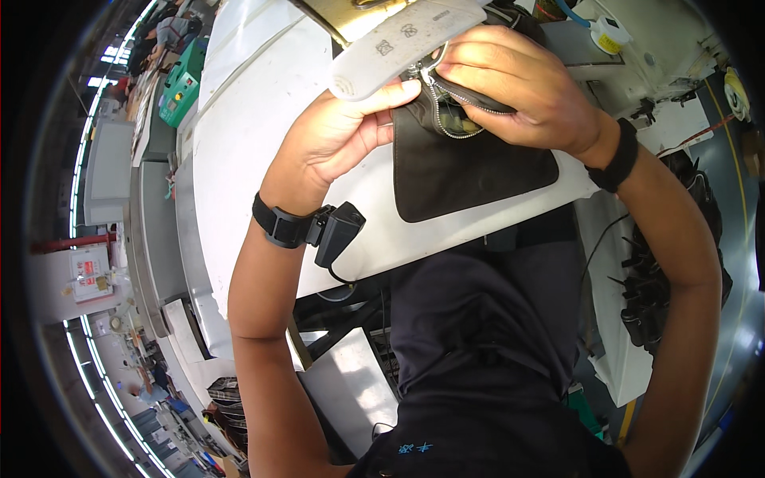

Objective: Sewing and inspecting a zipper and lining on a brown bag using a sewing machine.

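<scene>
A dark brown leather piece (476,179) with rounded lower corners lies at the table's near edge. A zipper (441,119) with metal teeth curves along its upper part, around a gap showing some lining. My left hand (339,135) is closed on the piece's left edge, its thumb stretched toward the stitching area. My right hand (530,92) pinches the zippered edge from the right, fingers bent over it. Both hands are beside the pale head of a sewing machine (410,48), which hides the needle area.
The white table (263,103) extends left and away. A green box-shaped machine (182,84) stands farther left. At the upper right is a white bottle with a yellow label (610,36). Dark pieces (645,279) hang or lie in a pile at right. Other people (171,33) work in the far left background.
</scene>
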Motion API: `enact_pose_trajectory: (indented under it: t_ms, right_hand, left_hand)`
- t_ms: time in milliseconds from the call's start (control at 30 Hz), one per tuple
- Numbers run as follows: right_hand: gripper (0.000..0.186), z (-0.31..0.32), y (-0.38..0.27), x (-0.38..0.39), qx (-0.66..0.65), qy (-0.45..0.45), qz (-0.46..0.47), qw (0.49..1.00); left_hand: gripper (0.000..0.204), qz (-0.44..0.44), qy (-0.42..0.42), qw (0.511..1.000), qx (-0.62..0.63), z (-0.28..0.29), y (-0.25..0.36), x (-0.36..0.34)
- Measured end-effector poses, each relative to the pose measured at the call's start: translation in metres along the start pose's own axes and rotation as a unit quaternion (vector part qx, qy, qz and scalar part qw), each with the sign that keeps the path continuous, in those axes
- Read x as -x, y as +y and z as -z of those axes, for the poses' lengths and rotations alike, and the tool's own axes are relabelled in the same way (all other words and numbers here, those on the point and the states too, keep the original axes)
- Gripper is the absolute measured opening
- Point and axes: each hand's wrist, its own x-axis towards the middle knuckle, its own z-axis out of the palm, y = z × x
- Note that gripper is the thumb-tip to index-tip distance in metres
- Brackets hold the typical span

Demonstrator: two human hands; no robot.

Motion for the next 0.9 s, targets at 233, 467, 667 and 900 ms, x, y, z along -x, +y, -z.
enact_pose_trajectory:
  t_ms: [233,467,667,900]
  right_hand:
    - [0.047,0.0,-0.001,0.0,-0.001,-0.001,-0.007,1.0]
    - [0.044,0.001,-0.004,-0.002,0.005,0.012,-0.012,1.0]
    - [0.036,-0.001,-0.005,-0.002,0.027,0.008,-0.005,1.0]
    - [0.033,-0.001,-0.005,-0.005,-0.005,0.018,-0.007,1.0]
  left_hand:
    - [0.036,-0.034,0.069,0.989,-0.13,-0.013,0.003,0.002]
    - [0.042,-0.066,0.079,0.962,-0.254,-0.022,0.006,0.008]
    - [0.054,-0.089,0.126,0.956,-0.25,-0.025,0.002,0.011]
    - [0.051,-0.079,0.11,0.954,-0.266,-0.021,0.006,0.01]
